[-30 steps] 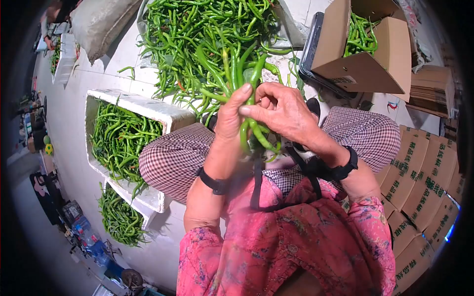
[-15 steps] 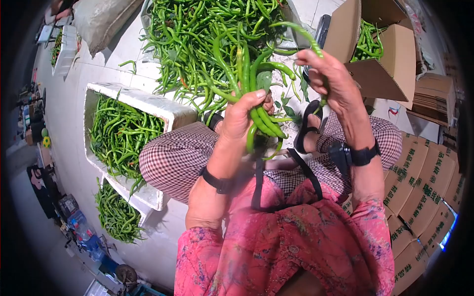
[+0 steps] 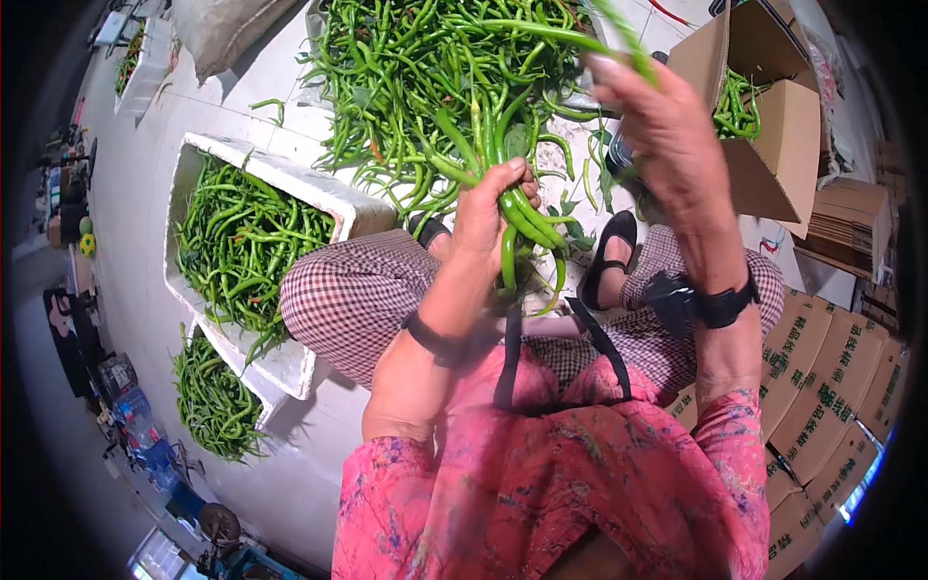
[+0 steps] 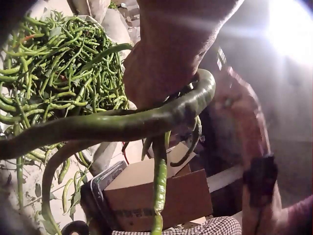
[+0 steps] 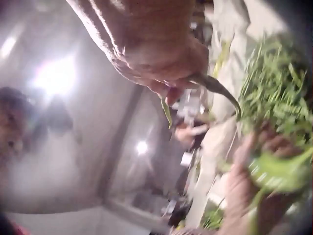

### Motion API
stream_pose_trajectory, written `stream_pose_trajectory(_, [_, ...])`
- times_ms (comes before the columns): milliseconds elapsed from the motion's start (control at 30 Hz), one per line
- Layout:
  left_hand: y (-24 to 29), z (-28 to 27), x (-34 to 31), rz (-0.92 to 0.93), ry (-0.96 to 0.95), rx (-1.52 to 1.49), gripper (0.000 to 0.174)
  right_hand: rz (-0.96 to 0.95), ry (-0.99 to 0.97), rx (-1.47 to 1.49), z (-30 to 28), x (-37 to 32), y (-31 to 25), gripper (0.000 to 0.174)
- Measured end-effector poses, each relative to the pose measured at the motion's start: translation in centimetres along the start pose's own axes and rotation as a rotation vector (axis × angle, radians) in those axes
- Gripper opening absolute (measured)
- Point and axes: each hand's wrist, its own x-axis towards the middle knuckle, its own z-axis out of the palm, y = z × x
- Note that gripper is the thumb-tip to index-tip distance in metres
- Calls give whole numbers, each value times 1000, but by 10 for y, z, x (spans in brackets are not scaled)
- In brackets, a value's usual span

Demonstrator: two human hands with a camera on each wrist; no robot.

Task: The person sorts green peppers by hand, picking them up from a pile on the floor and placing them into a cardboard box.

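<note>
In the head view my left hand (image 3: 486, 208) grips a bunch of long green chili peppers (image 3: 527, 220), thumb across them, above the floor between my knees. The left wrist view shows one curved pepper (image 4: 127, 122) of that bunch close up. My right hand (image 3: 672, 145) is raised to the right of the bunch, blurred. Slender green chili peppers (image 3: 551, 32) stick out from its fingers, one leftward and one upward; their middles are hidden in the hand. Beyond both hands lies a large pile of green chili peppers (image 3: 406, 87).
On the left stand white foam boxes (image 3: 362, 215) with peppers in them. An open cardboard box (image 3: 788, 145), also with peppers inside, stands at the right. Flattened printed cartons (image 3: 822, 387) lie at lower right, and a full sack (image 3: 227, 34) sits at upper left.
My right hand has left the bunch and moved up and right, carrying slender peppers toward the pile's right side. My left hand still holds the bunch. The head view has shifted slightly.
</note>
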Motion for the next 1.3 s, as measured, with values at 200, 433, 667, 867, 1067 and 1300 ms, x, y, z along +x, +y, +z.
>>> stream_pose_trajectory(200, [19, 32, -14, 50, 231, -131, 26, -286, -419, -246, 107, 13, -47, 37])
stream_pose_trajectory(433, [13, 2, -7, 21, 27, -172, 26, 111, -465, -467, 12, -7, 29, 39])
stream_pose_trajectory(667, [6, 22, -9, 25, 99, -143, 25, 175, -324, -290, 26, -49, 74, 43])
stream_pose_trajectory(867, [0, 10, -1, 36, 107, -153, 28, 296, -407, 26, 20, -44, 78, 44])
stream_pose_trajectory(1067, [-4, 11, 4, 158, 129, 26, 30, 90, -208, -325, 34, -41, 91, 40])
stream_pose_trajectory(1300, [-6, 3, 3, 193, 118, 52, 19, 339, -108, 39, -1, -23, 86, 26])
